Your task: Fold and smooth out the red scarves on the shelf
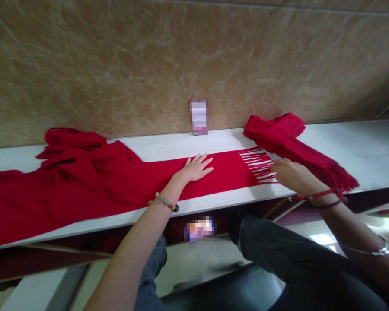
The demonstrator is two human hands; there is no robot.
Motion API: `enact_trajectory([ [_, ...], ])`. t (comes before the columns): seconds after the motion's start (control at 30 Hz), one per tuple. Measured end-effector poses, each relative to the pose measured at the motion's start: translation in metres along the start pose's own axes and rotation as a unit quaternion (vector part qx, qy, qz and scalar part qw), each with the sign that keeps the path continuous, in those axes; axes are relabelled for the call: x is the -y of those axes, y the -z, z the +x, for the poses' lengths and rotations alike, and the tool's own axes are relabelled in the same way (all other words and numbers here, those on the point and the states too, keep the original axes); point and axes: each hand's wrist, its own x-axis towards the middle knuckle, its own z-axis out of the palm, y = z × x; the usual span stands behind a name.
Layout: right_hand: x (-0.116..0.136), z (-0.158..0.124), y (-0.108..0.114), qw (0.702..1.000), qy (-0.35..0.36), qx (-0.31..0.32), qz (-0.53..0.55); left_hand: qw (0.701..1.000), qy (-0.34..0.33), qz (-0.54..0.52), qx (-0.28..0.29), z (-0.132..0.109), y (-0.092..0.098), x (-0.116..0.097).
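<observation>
A long red scarf (227,172) lies along the narrow white table, its right part flat and its left part loosely bunched. My left hand (196,167) rests on the flat part with the fingers spread. White fringe gaps show at the scarf's right end, where the tassels lie side by side. Over that fringe, my right hand (290,172) is closed with fingertips pinched at the tassel ends; what sits between them is too small to see clearly. Behind my right hand lies a second red scarf (275,134), folded over itself, with its fringe hanging toward the table's front edge.
A brown marbled wall (149,73) rises directly behind the white table (168,147). A small blurred card (199,116) stands against it. Below the front edge are my legs in dark trousers (278,242), and a blurred, brightly coloured item (200,229).
</observation>
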Motion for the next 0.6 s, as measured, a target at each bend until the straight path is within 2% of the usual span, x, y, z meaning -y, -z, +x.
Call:
enact_trajectory([
  [0.07, 0.024, 0.01, 0.009, 0.998, 0.059, -0.019, 0.024, 1.0, 0.0, -0.002, -0.001, 0.0, -0.001, 0.0],
  [0.13, 0.054, 0.021, 0.012, 0.986, 0.117, -0.07, 0.099, 1.0, 0.001, 0.002, -0.002, -0.001, -0.001, 0.0],
  [0.2, 0.083, 0.031, 0.009, 0.971, 0.15, -0.11, 0.151, 1.0, 0.0, 0.005, -0.005, -0.003, -0.001, 0.0],
  [0.27, 0.102, 0.038, 0.0, 0.966, 0.164, -0.105, 0.168, 1.0, 0.0, 0.007, -0.017, -0.005, -0.001, -0.001],
  [0.33, 0.111, 0.041, -0.01, 0.966, 0.168, -0.073, 0.182, 0.999, 0.014, 0.01, -0.029, -0.006, -0.001, -0.001],
  [0.43, 0.109, 0.041, -0.017, 0.963, 0.172, -0.044, 0.201, 0.999, 0.045, 0.014, -0.025, -0.007, 0.0, -0.001],
  [0.6, 0.107, 0.041, -0.01, 0.964, 0.19, -0.067, 0.173, 0.998, 0.054, 0.012, -0.007, -0.005, -0.001, 0.0],
])
